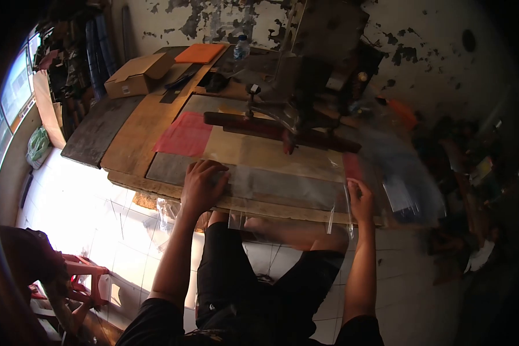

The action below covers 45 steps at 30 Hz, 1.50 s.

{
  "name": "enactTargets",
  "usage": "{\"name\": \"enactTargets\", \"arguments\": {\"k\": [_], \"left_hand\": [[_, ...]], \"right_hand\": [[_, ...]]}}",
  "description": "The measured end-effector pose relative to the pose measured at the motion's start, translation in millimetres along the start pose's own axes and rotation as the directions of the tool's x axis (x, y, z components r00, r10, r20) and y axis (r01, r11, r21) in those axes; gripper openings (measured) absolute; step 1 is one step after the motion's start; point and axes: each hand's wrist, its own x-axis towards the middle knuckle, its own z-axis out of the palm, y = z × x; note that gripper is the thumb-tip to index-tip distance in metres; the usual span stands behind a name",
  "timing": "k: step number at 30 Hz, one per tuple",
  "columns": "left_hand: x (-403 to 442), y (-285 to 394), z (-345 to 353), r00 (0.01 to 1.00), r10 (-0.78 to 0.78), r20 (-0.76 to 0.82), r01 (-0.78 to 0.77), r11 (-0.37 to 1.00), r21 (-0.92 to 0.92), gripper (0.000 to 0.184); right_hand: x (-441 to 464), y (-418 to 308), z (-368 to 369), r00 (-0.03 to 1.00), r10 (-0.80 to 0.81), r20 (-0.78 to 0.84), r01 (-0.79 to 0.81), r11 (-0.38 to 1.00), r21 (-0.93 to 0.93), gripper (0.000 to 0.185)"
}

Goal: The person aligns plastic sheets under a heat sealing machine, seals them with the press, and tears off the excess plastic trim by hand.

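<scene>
A clear plastic sheet [288, 190] lies over the front of the wooden worktable [127, 181], its edge hanging past the table's front. My left hand [205, 183] rests on the table at the sheet's left side, fingers bent and a little apart. At the sheet's right edge, my right hand [360, 199] has its thumb and fingers closed on the plastic. Above the sheet is the dark bar [236, 122] of a machine [305, 109]. Red material [184, 134] lies left of the bar, beside a pale yellowish piece [222, 145].
An open cardboard box [127, 81], an orange item [199, 53] and a water bottle [241, 48] stand at the back. More clear plastic [406, 179] lies at the right. A red stool [86, 277] and part of another person [32, 254] are at lower left.
</scene>
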Motion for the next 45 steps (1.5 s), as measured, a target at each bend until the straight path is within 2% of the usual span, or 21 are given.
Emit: {"name": "enactTargets", "arguments": {"k": [1,5,7,13,17,19,24,26,28,29,30,32,34,36,37,39,42,43,45], "left_hand": [[0.3,-1.0,0.5,1.0,0.005,0.023,-0.006,1.0,0.007,0.016],[-3.0,-5.5,5.0,1.0,0.012,0.024,-0.012,1.0,0.005,0.018],[-2.0,-6.2,4.8,0.997,0.01,0.08,-0.011,1.0,0.005,0.019],[0.1,-2.4,-0.3,0.995,0.035,0.098,-0.038,0.999,0.023,0.02],[-1.8,-3.3,-0.3,0.992,0.042,0.118,-0.047,0.998,0.035,0.021],[-2.1,2.5,-3.6,0.987,0.014,0.161,-0.017,1.0,0.022,0.023],[-3.4,3.6,-3.4,0.984,0.034,0.176,-0.037,0.999,0.012,0.029],[-6.1,6.4,-2.7,0.98,0.062,0.191,-0.063,0.998,-0.002,0.032],[-8.3,10.1,0.4,0.989,-0.003,0.146,0.018,0.995,-0.099,0.042],[-8.1,12.0,1.4,0.983,0.024,0.183,0.01,0.984,-0.179,0.053],[-9.0,16.7,4.8,0.98,0.037,0.193,-0.003,0.984,-0.176,0.053],[-8.8,31.2,14.7,0.965,-0.115,0.235,0.224,0.826,-0.517,0.066],[-6.2,47.9,16.2,0.957,-0.075,0.279,0.218,0.822,-0.527,0.061],[-3.2,65.2,18.0,0.978,-0.112,0.177,0.201,0.738,-0.644,0.051],[-1.0,69.2,15.4,0.977,-0.111,0.182,0.204,0.738,-0.644,0.051],[2.4,77.1,7.9,0.963,-0.153,0.222,0.262,0.717,-0.646,0.032],[10.1,104.4,-13.0,0.957,-0.215,0.197,0.291,0.653,-0.7,0.031],[11.6,108.4,-14.4,0.97,-0.199,0.143,0.24,0.651,-0.72,0.032],[10.4,111.5,-20.3,0.969,-0.208,0.131,0.237,0.656,-0.717,0.033]], "right_hand": [[1.6,5.0,1.3,0.995,0.067,0.08,-0.071,0.996,0.049,0.031],[18.5,15.2,7.0,0.991,0.016,0.134,-0.015,1.0,-0.011,0.038],[32.8,14.1,12.0,0.964,0.156,0.214,-0.17,0.984,0.045,0.04],[62.7,13.5,31.0,0.924,0.222,0.312,-0.244,0.969,0.033,0.038],[58.5,3.5,34.9,0.933,0.248,0.259,-0.264,0.964,0.029,0.033],[50.3,-11.8,28.0,0.921,0.328,0.209,-0.381,0.871,0.311,0.028],[11.2,-59.5,-3.6,0.938,0.314,0.144,-0.345,0.821,0.455,0.027],[-9.1,-56.5,-12.0,0.945,0.326,0.042,-0.277,0.722,0.634,0.026],[-25.0,-56.8,-24.1,0.942,0.337,0.006,-0.255,0.702,0.665,0.025],[-32.6,-58.4,-29.7,0.94,0.34,-0.019,-0.231,0.68,0.696,0.025],[-41.7,-60.0,-34.7,0.936,0.349,-0.043,-0.21,0.654,0.727,0.025],[-53.7,-61.7,-43.1,0.937,0.347,-0.048,-0.2,0.643,0.74,0.025],[-58.3,-64.5,-51.7,0.938,0.338,-0.082,-0.162,0.633,0.757,0.027],[-59.2,-71.8,-60.8,0.938,0.332,-0.101,-0.145,0.639,0.755,0.027],[-59.8,-77.1,-65.1,0.94,0.321,-0.113,-0.13,0.645,0.753,0.028],[-62.5,-90.7,-73.4,0.934,0.338,-0.119,-0.141,0.652,0.745,0.026],[-60.4,-103.4,-87.8,0.924,0.361,-0.123,-0.155,0.652,0.743,0.024],[-59.6,-106.1,-91.7,0.92,0.374,-0.115,-0.166,0.641,0.749,0.024],[-57.3,-113.1,-97.7,0.921,0.37,-0.12,-0.162,0.646,0.746,0.023]]}}
